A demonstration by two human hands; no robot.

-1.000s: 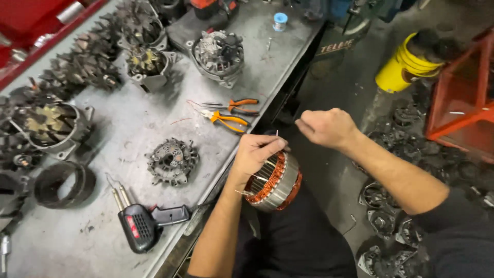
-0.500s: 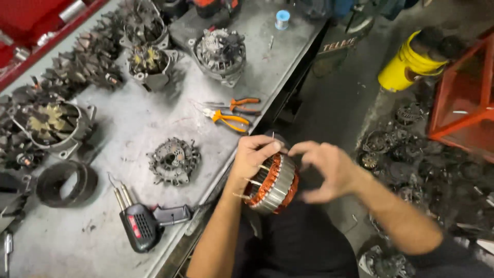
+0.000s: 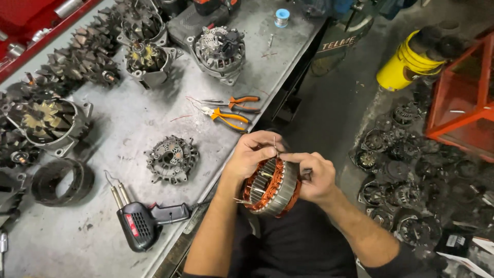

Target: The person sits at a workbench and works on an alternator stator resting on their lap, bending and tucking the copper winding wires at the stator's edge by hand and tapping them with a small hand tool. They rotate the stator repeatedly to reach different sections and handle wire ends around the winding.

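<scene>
I hold a ring-shaped stator [image 3: 272,189] with copper windings just off the front edge of the grey workbench [image 3: 128,128]. My left hand [image 3: 252,154] grips its upper left rim, thumb and fingers pinching a thin wire lead at the top. My right hand [image 3: 315,176] clasps the right rim, fingertips meeting the left hand's at that same wire. Two orange-handled pliers [image 3: 229,110] lie on the bench just beyond my hands.
On the bench sit a round rectifier plate [image 3: 171,158], a black soldering gun [image 3: 144,222], a dark ring [image 3: 62,181], several alternator housings [image 3: 220,47] and rotors [image 3: 85,62]. A yellow bucket [image 3: 404,64], an orange frame [image 3: 463,98] and scattered alternator parts [image 3: 401,159] fill the floor at right.
My right hand came in from above right of the stator and closed on its right rim, fingers joining the left hand at the wire. The left hand kept its hold.
</scene>
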